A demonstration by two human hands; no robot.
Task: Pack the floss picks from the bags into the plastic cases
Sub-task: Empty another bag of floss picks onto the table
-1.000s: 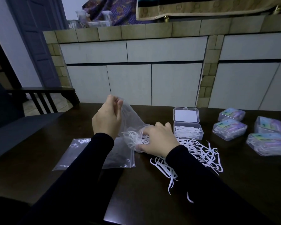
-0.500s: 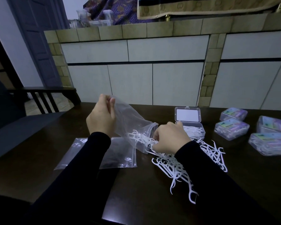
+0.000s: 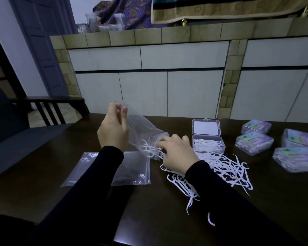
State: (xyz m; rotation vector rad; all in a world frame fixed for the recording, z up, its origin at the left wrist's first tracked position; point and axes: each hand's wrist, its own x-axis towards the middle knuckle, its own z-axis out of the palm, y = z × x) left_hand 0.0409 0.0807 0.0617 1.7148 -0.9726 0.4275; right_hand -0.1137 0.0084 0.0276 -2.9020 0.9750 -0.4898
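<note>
Dim light falls on a dark wooden counter (image 3: 149, 210) with pale cabinet doors (image 3: 167, 93) behind it. Nearest the viewer, loose floss picks (image 3: 226, 167) lie in a tangled white heap, a few strays trailing toward the near edge, likely tipped out so they can be gathered in bunches. To the left of the heap an empty zip bag (image 3: 132, 167) lies flat, partly under the left sleeve, apparently already emptied and set aside.

Above it the hands work apart from each other on a second clear bag (image 3: 142, 132). The left hand (image 3: 114, 128) pinches the bag's closed end and holds it raised, so the bag slopes down to the right and its contents slide toward the mouth. The right hand (image 3: 176, 153) is at that mouth with fingers curled in among the picks spilling out; it seems to be raking them onto the heap, though whether it actually grips any cannot be told.

Just beyond the right hand sits an open case (image 3: 209, 146), its lid standing up at the far side, already partly filled with picks and placed beside the heap for short reaches. Further right, four closed cases (image 3: 254, 142) with coloured labels are grouped well clear of the work, probably finished. Much of the heap is not yet packed.
</note>
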